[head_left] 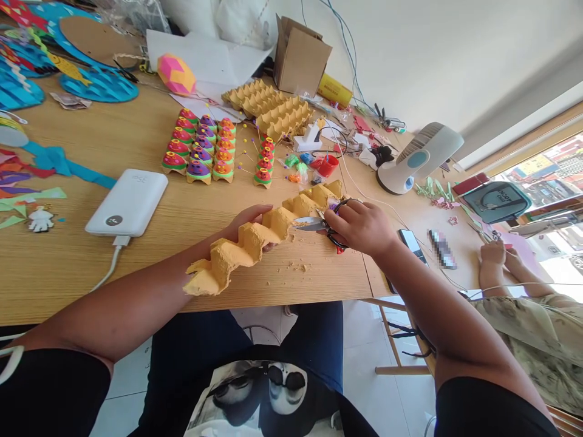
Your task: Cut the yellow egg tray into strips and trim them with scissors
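Note:
A long yellow strip of egg carton [248, 243] slants above the near part of the table. My left hand [251, 220] grips it from behind, its fingers partly hidden by the cardboard. My right hand [364, 224] is closed round the black handles of a pair of scissors [312, 224]. The scissor blades point left and lie against the lower edge of the strip near its right part. Small yellow crumbs [298, 267] are scattered on the wood below. Several painted egg-carton pieces [200, 149] stand in rows beyond my left hand.
A white power bank [127, 203] with a cable lies at left. Uncut egg trays [268, 103] and a cardboard box [300, 57] are at the back. A small fan [419, 158] and a phone [413, 246] are to the right. Another person's hands [501, 258] work at far right.

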A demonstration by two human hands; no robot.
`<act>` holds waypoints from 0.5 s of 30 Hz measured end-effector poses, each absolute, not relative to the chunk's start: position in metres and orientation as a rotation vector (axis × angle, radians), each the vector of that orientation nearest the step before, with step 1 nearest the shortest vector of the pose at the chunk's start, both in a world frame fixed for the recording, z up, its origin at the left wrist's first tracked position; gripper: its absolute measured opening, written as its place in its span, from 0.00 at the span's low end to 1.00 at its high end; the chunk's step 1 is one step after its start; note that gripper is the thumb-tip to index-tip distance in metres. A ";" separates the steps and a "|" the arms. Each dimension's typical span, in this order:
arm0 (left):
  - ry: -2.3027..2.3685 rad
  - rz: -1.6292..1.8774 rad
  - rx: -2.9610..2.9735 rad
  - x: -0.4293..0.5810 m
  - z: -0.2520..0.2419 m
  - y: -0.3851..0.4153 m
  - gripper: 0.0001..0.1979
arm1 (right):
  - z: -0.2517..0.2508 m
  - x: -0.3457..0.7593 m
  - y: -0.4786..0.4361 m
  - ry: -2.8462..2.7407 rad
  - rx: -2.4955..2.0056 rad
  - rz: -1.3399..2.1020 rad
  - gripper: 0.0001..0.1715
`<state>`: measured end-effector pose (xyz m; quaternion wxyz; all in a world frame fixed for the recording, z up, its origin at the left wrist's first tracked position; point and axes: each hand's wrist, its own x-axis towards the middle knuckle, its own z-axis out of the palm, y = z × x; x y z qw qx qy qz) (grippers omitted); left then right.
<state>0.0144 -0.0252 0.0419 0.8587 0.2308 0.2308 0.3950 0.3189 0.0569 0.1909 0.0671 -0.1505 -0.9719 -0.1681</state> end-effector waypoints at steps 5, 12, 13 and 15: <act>0.455 0.851 0.451 0.017 0.043 -0.027 0.20 | 0.182 0.319 0.057 -2.883 -0.454 -0.501 0.33; 0.402 0.816 0.462 0.017 0.039 -0.025 0.22 | 0.173 0.319 0.057 -2.845 -0.436 -0.486 0.38; 0.404 0.814 0.459 0.017 0.037 -0.024 0.22 | 0.173 0.319 0.057 -2.849 -0.443 -0.488 0.37; 0.412 0.808 0.459 0.017 0.035 -0.023 0.23 | 0.173 0.319 0.056 -2.867 -0.482 -0.472 0.37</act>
